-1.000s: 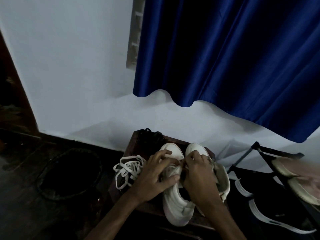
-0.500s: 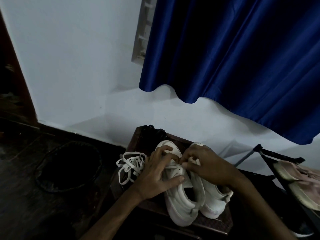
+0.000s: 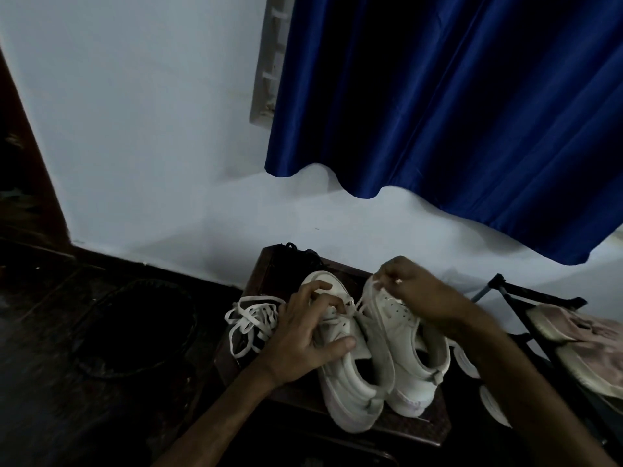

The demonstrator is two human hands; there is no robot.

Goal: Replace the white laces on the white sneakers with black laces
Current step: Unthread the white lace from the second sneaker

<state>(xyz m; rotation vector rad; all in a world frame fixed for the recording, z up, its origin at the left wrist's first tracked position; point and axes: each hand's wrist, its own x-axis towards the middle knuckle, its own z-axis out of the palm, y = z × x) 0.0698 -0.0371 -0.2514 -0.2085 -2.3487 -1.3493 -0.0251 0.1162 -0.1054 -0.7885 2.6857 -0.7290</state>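
With the right hand point(image 3: 418, 291) pinching the white lace point(image 3: 365, 294) above the sneakers point(image 3: 404, 335) on the stool point(image 3: 435, 423) and the left hand point(image 3: 303, 335) curled round the left sneaker point(image 3: 350, 382) (black laces point(image 3: 300, 254) lie behind), a sharp tug could snag an eyelet or topple the pair.

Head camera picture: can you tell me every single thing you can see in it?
sneakers: two, white, side by side on the stool
stool: one, dark brown, by the wall
loose lace: one pile, white, on the stool left of the sneakers
black laces: one tangle, black, stool's far end
basket: one, black, floor at left
curtain: one, blue, hanging top right
rack: one, black, right of the stool
shoe: count unclear, pale pink, on the rack
left hand: grips a sneaker
right hand: pinches a white lace above the sneakers
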